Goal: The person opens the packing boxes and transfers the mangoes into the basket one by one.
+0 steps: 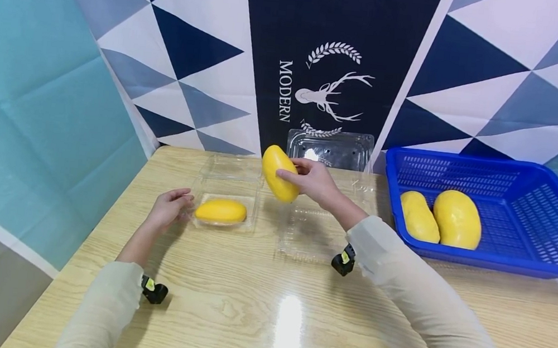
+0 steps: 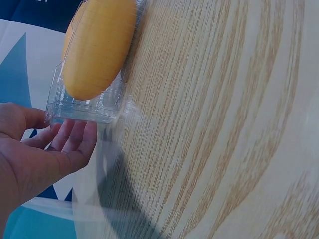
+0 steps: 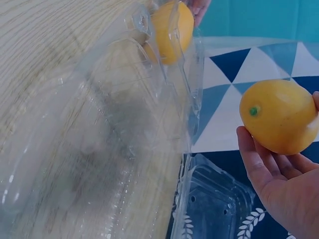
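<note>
A yellow mango [image 1: 280, 173] is gripped in my right hand [image 1: 314, 182], raised above the table between two clear plastic boxes. The right wrist view shows its rounded end with a green stem spot. My left hand [image 1: 171, 208] holds the near-left end of the smaller clear box [image 2: 94, 112], thumb at the rim and fingers against the end wall. Inside that box lies another mango [image 1: 221, 211], its lid standing folded back behind. To the right, below my right forearm, a second clear box [image 1: 303, 238] sits on the table with no fruit visible in it.
On the right stands a blue plastic basket [image 1: 532, 221] with two more mangoes [image 1: 456, 219] in its left part. A clear tray [image 1: 332, 145] leans against the patterned wall cloth at the back. Wood-grain tabletop [image 1: 226, 303] extends in front.
</note>
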Demonstrator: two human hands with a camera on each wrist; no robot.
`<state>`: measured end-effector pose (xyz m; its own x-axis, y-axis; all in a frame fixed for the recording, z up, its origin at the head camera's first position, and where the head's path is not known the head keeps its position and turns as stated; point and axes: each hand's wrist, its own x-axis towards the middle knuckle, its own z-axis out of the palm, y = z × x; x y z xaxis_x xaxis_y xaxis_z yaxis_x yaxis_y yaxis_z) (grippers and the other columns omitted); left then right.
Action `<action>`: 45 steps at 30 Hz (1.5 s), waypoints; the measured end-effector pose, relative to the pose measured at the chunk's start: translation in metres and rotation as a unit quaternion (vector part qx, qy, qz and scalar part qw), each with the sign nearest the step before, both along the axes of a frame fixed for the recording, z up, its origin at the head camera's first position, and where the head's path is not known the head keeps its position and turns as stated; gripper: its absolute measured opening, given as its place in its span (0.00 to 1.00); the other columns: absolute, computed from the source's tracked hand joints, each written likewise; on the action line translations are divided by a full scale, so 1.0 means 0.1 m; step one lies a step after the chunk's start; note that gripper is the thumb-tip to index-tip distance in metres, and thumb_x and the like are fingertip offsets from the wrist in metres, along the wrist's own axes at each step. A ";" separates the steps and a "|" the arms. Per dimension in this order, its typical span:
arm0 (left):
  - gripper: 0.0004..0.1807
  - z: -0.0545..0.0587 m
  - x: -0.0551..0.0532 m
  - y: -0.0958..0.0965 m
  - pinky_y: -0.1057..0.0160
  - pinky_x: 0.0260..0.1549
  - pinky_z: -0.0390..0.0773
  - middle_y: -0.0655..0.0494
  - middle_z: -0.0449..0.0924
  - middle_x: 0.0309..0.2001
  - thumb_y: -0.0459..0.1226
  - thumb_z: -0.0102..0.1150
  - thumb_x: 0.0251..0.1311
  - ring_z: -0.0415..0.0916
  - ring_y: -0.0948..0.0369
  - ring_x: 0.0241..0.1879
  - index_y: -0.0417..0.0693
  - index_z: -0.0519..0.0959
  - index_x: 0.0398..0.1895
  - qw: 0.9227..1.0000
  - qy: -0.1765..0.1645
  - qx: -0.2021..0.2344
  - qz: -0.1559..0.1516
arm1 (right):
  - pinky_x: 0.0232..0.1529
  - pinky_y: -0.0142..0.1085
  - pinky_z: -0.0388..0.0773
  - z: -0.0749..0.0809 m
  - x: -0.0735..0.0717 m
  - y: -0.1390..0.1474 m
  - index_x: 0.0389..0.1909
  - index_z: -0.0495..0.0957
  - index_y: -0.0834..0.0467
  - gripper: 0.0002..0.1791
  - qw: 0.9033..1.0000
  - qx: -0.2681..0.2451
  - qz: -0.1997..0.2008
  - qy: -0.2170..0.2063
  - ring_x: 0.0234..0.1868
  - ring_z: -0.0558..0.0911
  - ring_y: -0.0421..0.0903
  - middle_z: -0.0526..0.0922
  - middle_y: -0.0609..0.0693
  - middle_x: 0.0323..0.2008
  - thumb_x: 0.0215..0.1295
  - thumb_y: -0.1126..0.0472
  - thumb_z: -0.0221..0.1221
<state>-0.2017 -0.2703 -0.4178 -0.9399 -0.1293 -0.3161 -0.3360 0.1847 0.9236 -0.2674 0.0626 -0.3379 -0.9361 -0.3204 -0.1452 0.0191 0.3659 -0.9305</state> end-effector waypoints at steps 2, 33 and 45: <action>0.26 0.00 0.00 0.00 0.75 0.33 0.78 0.38 0.60 0.67 0.36 0.39 0.72 0.69 0.58 0.52 0.38 0.54 0.70 1.000 0.000 -0.002 0.000 | 0.37 0.34 0.83 0.00 0.00 0.02 0.62 0.70 0.56 0.34 1.000 0.001 -0.002 -0.004 0.43 0.79 0.48 0.79 0.56 0.48 0.56 0.48 0.65; 0.27 0.00 0.02 0.01 0.76 0.31 0.78 0.37 0.59 0.67 0.36 0.39 0.71 0.71 0.64 0.47 0.37 0.53 0.70 1.000 0.008 -0.007 -0.004 | 0.39 0.36 0.83 0.05 0.03 0.31 0.61 0.70 0.56 0.34 1.000 -0.011 -0.025 0.001 0.45 0.79 0.49 0.78 0.56 0.50 0.56 0.47 0.65; 0.26 -0.03 0.02 0.00 0.75 0.32 0.78 0.35 0.59 0.67 0.34 0.39 0.71 0.72 0.69 0.43 0.36 0.53 0.70 1.000 0.015 -0.001 -0.004 | 0.40 0.37 0.83 0.05 0.04 0.39 0.63 0.69 0.56 0.35 0.999 -0.018 -0.030 -0.001 0.46 0.79 0.49 0.77 0.56 0.51 0.57 0.46 0.63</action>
<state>-0.1993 -0.2700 -0.4210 -0.9500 -0.1226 -0.2872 -0.3065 0.1900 0.9327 -0.2634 0.1021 -0.3328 -0.9537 -0.2684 -0.1359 0.0414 0.3303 -0.9430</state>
